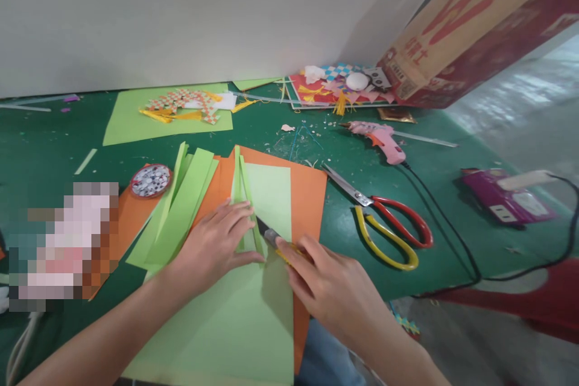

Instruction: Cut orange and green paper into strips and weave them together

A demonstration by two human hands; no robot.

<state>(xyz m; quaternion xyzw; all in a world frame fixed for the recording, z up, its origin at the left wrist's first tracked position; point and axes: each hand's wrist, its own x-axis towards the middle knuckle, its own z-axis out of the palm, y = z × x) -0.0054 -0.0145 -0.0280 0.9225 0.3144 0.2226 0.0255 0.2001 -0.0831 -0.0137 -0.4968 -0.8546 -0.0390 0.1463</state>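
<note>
My left hand (217, 244) lies flat with fingers spread on a light green paper sheet (244, 319), pressing it down beside a cut line. My right hand (328, 286) is closed around a yellow utility knife (274, 237), its blade tip touching the green paper just right of my left fingers. The green sheet rests on an orange sheet (310, 193). Several cut green strips (183, 205) fan out to the left of my left hand.
Red and yellow scissors (384, 223) lie to the right on the green mat. A pink glue gun (380, 139) with a black cord, a purple box (506, 199), a dish of googly eyes (151, 180), woven paper crafts (185, 102) and a tilted cardboard box (470, 24) stand around.
</note>
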